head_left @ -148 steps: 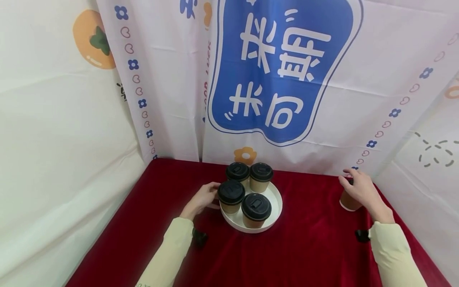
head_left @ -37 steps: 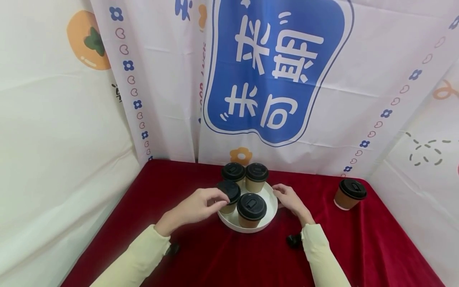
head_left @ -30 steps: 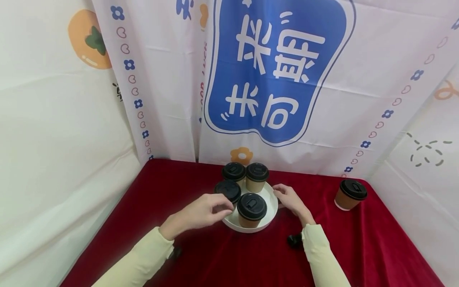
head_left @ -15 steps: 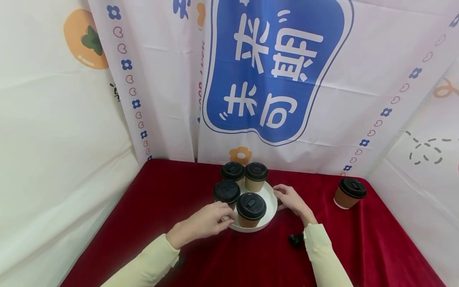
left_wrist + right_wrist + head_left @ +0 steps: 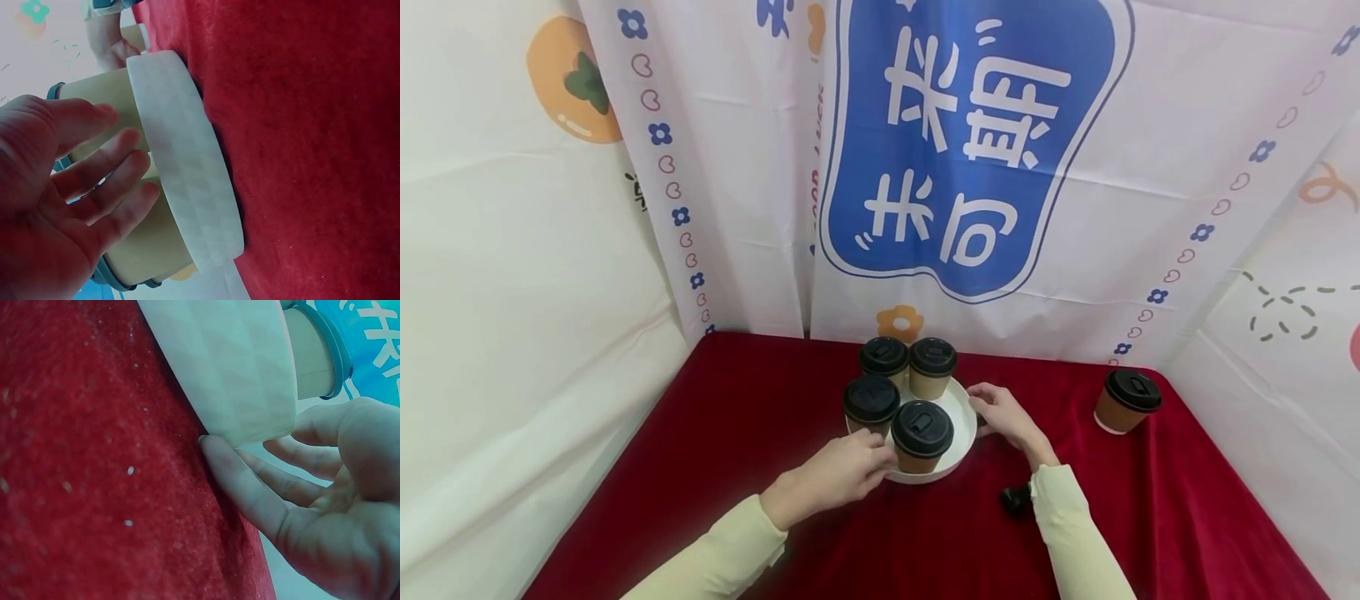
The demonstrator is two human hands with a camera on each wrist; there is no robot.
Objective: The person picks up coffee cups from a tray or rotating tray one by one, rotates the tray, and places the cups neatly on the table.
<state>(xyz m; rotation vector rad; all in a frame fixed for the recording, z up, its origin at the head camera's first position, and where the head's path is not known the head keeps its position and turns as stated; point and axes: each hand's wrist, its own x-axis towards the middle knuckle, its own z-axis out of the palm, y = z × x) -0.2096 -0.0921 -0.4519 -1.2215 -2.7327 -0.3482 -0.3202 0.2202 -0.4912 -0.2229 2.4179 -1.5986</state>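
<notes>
A round white tray (image 5: 961, 408) with a faceted side stands on the red cloth, bearing several lidded paper coffee cups. My left hand (image 5: 838, 471) is at the tray's front left, beside the front coffee cup (image 5: 917, 460) and the left coffee cup (image 5: 871, 400). In the left wrist view, its loosely bent fingers (image 5: 122, 209) lie in front of the cups' tan sides, fingertips close to the tray's wall (image 5: 187, 169). My right hand (image 5: 1006, 415) grips the tray's right edge. The right wrist view shows the thumb at the rim and a finger (image 5: 234, 475) at the bottom edge.
A lone brown coffee cup (image 5: 1122, 410) with a black lid stands at the right back of the red-covered table (image 5: 760, 400). White printed cloth hangs behind (image 5: 760, 192) and at both sides.
My right hand has left the lone cup on the right and come to the tray's right edge. My left hand has slid from the left cup towards the tray's front.
</notes>
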